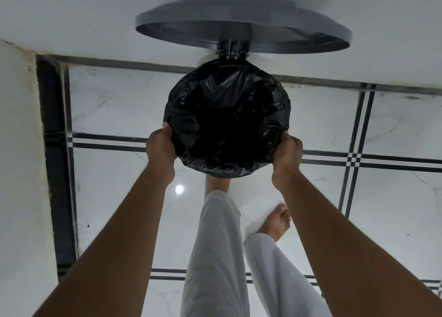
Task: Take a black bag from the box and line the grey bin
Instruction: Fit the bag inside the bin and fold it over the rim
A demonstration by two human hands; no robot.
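Your left hand [159,144] is curled around the near-left edge of the black bag [227,118], where the plastic is folded over the bin's rim, and your right hand [288,150] grips the matching spot on the near-right edge. Both pinch film against the rim; neither is loose.

The main risk, as I judge it, is tearing. The film looks thin and is stretched taut around the mouth, so if you pull both sides down hard together, it could split at your fingertips or at the far side by the hinge [231,51]. The opposite risk is just as likely: let go before the fold has enough overlap and the near edge may spring back and slide into the bin. Uneven pulling could also drag the far edge off the rim. Your foot [218,181] appears to be on the pedal, though the pedal itself is hidden; ease off and the lid [241,25] would probably drop onto your hands.

The bag sits in the grey bin, which it hides almost entirely, on the tiled floor [358,130] close to the wall [71,18]. Its mouth opens straight up towards you, round and wide, with the crumpled inside falling away into darkness. Its long axis is therefore vertical, running down through the bin, closed end at the bottom and out of sight. The lid stands raised behind it, hinged at the far edge, with its underside facing you. The box is not in view.
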